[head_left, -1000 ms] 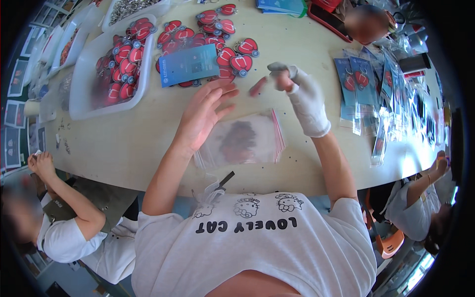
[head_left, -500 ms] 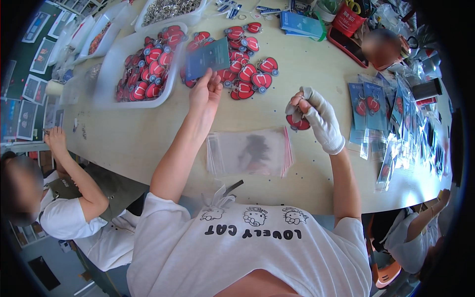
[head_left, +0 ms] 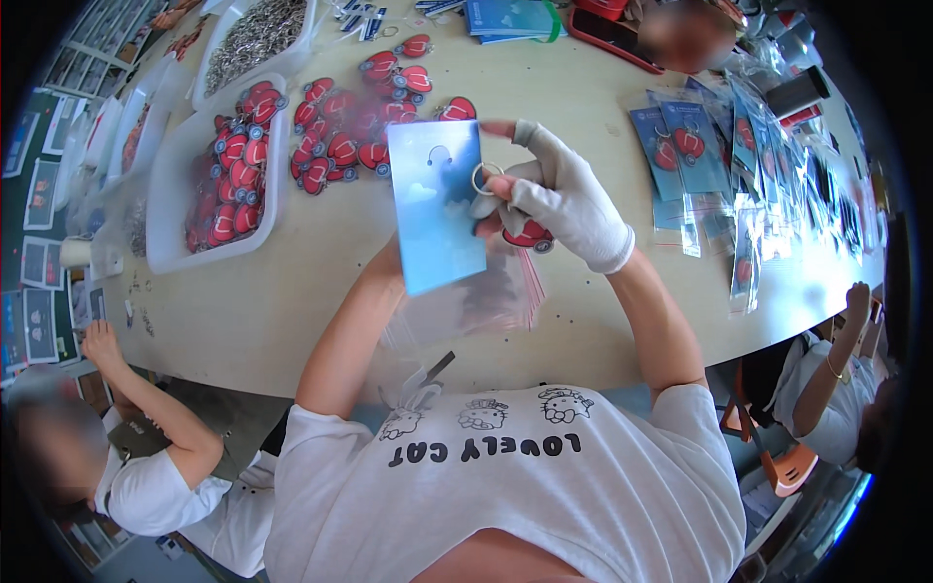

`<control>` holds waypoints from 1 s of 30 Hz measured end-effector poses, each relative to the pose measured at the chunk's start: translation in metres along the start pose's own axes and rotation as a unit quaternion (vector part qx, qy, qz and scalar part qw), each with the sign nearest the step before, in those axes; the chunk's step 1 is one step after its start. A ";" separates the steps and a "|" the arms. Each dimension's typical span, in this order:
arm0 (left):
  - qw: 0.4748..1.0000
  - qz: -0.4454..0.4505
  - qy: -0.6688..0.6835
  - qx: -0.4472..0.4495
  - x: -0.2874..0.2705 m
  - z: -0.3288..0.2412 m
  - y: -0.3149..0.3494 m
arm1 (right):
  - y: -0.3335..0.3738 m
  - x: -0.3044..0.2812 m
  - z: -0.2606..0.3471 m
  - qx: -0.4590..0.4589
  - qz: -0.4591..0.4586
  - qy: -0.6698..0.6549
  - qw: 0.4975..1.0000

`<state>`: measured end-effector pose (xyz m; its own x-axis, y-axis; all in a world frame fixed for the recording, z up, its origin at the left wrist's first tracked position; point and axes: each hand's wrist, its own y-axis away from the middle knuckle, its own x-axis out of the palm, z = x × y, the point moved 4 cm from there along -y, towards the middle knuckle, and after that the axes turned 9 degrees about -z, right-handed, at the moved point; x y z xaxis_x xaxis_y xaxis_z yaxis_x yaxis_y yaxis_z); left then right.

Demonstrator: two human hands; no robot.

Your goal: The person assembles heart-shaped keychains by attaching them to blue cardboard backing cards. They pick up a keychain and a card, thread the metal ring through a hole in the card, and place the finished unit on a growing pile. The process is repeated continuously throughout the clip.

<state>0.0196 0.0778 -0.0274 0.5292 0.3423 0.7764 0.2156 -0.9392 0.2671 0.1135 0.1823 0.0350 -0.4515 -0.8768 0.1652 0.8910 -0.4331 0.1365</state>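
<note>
A light-blue card (head_left: 437,233) with a small curved slot near its top is held upright in my left hand (head_left: 392,260), which is mostly hidden behind it. My right hand (head_left: 573,199), in a white glove with bare fingertips, pinches a red heart-shaped keychain (head_left: 530,236). The keychain's metal ring (head_left: 488,179) overlaps the card's right edge, and the red charm hangs below my fingers. Under the card lies a stack of clear plastic bags (head_left: 476,301), partly covered.
A white bin (head_left: 277,209) of red keychains stands at left, a bin of metal rings (head_left: 202,83) beyond it. Loose keychains (head_left: 342,149) lie mid-table. Bagged cards with keychains (head_left: 695,160) are piled at right. Blue cards (head_left: 505,19) lie at the back. People sit either side.
My left hand has brought the card from over the keychain pile nearer to me, its light-blue side now showing. My right hand has moved left, bringing the keychain up to the card.
</note>
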 end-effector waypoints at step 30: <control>0.912 -0.179 -0.080 0.359 0.033 -0.041 0.003 | -0.017 -0.001 0.009 0.014 -0.128 -0.050 0.990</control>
<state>0.0041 0.0848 0.0223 0.4193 0.6770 0.6048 0.8501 -0.5266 0.0001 0.0983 0.1929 0.0416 -0.6666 -0.7132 0.2168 0.7453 -0.6315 0.2139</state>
